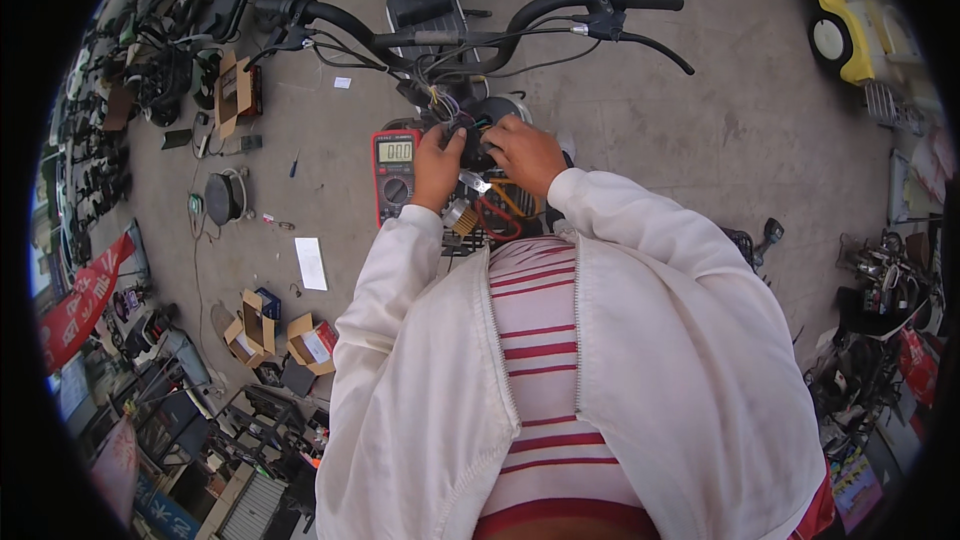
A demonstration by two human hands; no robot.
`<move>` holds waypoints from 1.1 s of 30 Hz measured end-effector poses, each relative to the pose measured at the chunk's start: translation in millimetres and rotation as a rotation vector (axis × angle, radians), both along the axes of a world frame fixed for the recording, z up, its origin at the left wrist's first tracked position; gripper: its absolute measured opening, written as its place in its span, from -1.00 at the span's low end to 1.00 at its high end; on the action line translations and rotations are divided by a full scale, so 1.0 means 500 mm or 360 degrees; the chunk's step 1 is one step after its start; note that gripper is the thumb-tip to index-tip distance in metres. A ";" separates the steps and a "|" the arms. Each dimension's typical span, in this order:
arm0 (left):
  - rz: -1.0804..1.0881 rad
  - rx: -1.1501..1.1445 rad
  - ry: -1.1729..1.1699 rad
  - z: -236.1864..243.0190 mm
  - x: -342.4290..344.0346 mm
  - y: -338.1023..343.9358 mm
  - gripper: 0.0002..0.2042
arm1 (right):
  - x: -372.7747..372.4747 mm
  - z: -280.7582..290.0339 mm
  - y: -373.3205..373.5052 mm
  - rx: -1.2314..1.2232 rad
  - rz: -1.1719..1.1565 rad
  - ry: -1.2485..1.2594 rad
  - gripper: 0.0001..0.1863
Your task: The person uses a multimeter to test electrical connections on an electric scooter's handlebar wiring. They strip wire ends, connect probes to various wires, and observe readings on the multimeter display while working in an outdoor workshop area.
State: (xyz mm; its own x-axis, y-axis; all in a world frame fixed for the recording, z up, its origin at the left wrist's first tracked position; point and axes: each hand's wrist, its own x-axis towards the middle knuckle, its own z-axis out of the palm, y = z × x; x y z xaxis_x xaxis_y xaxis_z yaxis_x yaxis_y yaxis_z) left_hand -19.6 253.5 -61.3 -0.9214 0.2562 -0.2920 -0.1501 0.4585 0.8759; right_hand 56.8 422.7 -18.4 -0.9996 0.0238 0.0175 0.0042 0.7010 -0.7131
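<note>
My left hand (pixel 440 165) grips a bundle of wires (pixel 446 105) at the front of a scooter (pixel 418 10), thumb pressed against dark connectors. To its right, my right hand (pixel 525 150) has curled fingers pinched on thin wires; the exact piece is too small to make out. A red multimeter (pixel 396 172) with a lit display and dial stands just left of my left hand. Below the hands are red and yellow test leads (pixel 500 215), a metal piece (pixel 472 182) and a round gold-coloured part (pixel 460 218). The black handlebar (pixel 540 15) arches above them.
Open cardboard boxes (pixel 310 345), a black spool (pixel 220 202) with cable and a white sheet (pixel 311 263) lie on the concrete floor (pixel 700 110). Parked scooters (pixel 160 60) line the left. A yellow vehicle (pixel 850 10) stands upper right, a dark tool (pixel 770 232) at right.
</note>
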 end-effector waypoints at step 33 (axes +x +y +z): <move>0.0237 0.0713 -0.0506 0.101 0.036 -0.057 -0.78 | 0.074 0.092 -0.041 0.0191 0.0143 0.0352 -0.83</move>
